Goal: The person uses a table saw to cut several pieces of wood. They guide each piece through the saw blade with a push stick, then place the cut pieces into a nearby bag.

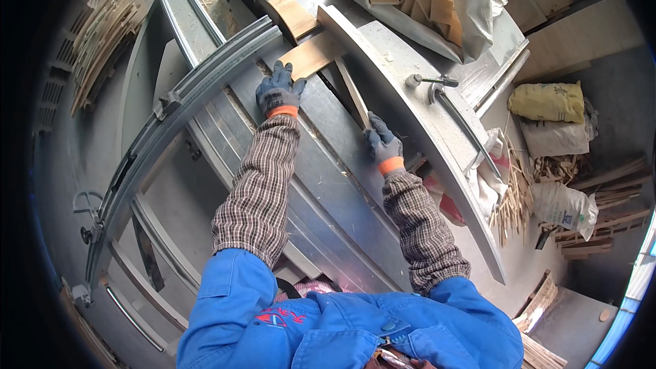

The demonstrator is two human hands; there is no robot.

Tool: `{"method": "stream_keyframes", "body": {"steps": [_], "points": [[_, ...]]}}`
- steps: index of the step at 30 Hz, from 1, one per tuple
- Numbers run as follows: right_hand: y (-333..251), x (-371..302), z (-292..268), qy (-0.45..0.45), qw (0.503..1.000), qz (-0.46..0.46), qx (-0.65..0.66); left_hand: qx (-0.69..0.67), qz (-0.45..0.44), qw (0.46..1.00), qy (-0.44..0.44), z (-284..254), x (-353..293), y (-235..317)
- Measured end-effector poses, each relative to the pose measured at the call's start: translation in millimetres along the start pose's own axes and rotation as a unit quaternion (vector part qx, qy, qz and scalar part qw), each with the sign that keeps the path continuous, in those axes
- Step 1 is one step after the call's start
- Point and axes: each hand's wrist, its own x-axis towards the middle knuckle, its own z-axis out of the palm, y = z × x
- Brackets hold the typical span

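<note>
My left hand (278,90), in a grey glove with an orange cuff, lies with fingers spread at the near left end of a flat pale wooden board (313,55). The board rests on a metal saw table (321,119). My right hand (383,142), gloved alike, is closed around the near end of a thin wooden stick (352,93). The stick's far end meets the board's near edge. To the right of the board runs a long fence (417,113). Another wooden piece (292,15) lies just beyond the board. Any blade is hidden from this view.
A curved-looking metal rail (198,72) runs along the left side of the table. At the far right stands a white sack (471,17) of wood offcuts. A handled clamp (432,82) sits beside the fence. Wood strips (102,44) are stacked at left; a yellow sack (547,101) lies right.
</note>
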Motion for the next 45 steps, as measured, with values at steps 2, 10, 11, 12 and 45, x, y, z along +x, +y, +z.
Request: {"method": "stream_keyframes", "body": {"steps": [2,10,11,12,45], "points": [[-20.4,7.5,11.4,-0.011,1.000,0.019,0.022,0.002,-0.009,1.000,0.013,2.9,12.1,-12.6],[-37.1,19.6,19.9,-0.018,0.999,0.041,0.003,0.018,-0.002,0.999,0.026,16.5,29.9,-23.0],[-38.4,20.4,21.9,-0.022,0.999,0.040,0.009,0.013,0.001,0.999,0.033,17.2,30.9,-27.8],[-39.7,23.9,25.2,-0.024,0.999,0.037,0.015,0.008,0.007,0.999,0.040,16.7,34.6,-29.6],[-114.9,-108.7,23.3,-0.023,0.990,0.137,-0.003,-0.541,0.118,0.830,-0.063,-25.3,-146.7,-53.2]]}}
